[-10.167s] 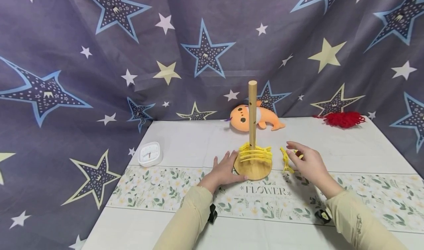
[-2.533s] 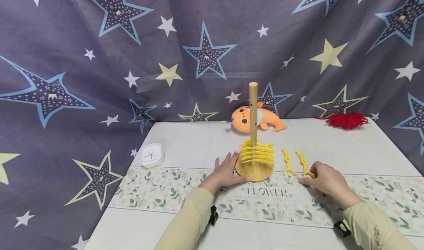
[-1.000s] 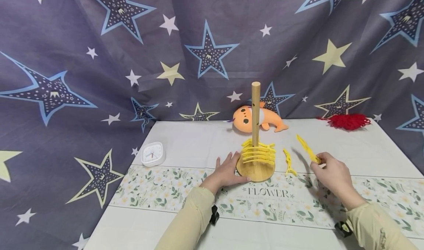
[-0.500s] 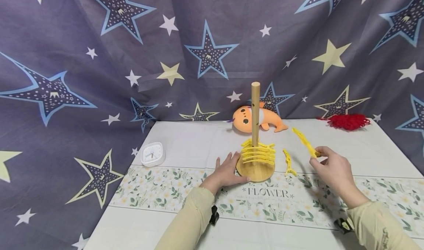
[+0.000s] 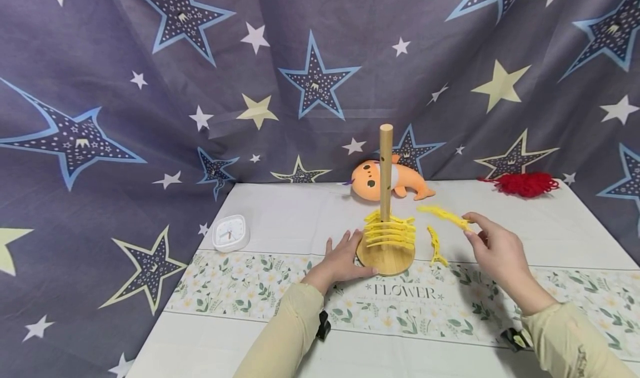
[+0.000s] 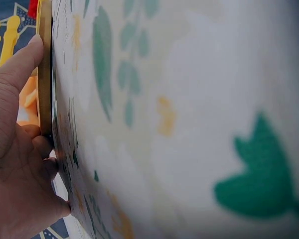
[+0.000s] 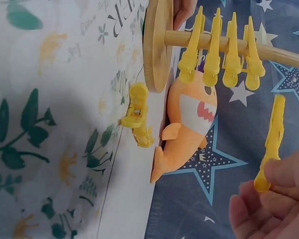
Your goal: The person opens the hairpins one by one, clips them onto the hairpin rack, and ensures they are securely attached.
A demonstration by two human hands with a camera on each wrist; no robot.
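My left hand (image 5: 339,260) rests against the left side of the round wooden base (image 5: 387,262), fingers spread and thumb on its front rim. From that base rises a wooden post (image 5: 385,172) with several yellow hair clips (image 5: 389,236) clamped low on it, one above another. Between thumb and fingers, my right hand (image 5: 500,253) pinches the end of another yellow hair clip (image 5: 442,213), raised right of the post. The held clip (image 7: 273,134) points away from the fingers in the right wrist view. One loose hair clip (image 5: 435,246) lies on the table between the base and my right hand.
An orange plush toy (image 5: 367,180) lies behind the post. To the left stands a white clock (image 5: 231,233), and red yarn (image 5: 527,183) lies at the back right. A starry curtain (image 5: 310,78) hangs along the table's back edge.
My right hand has lifted one of the two loose clips and turned it toward the post. Earlier that clip lay beside the other. The left hand has stayed at the base.
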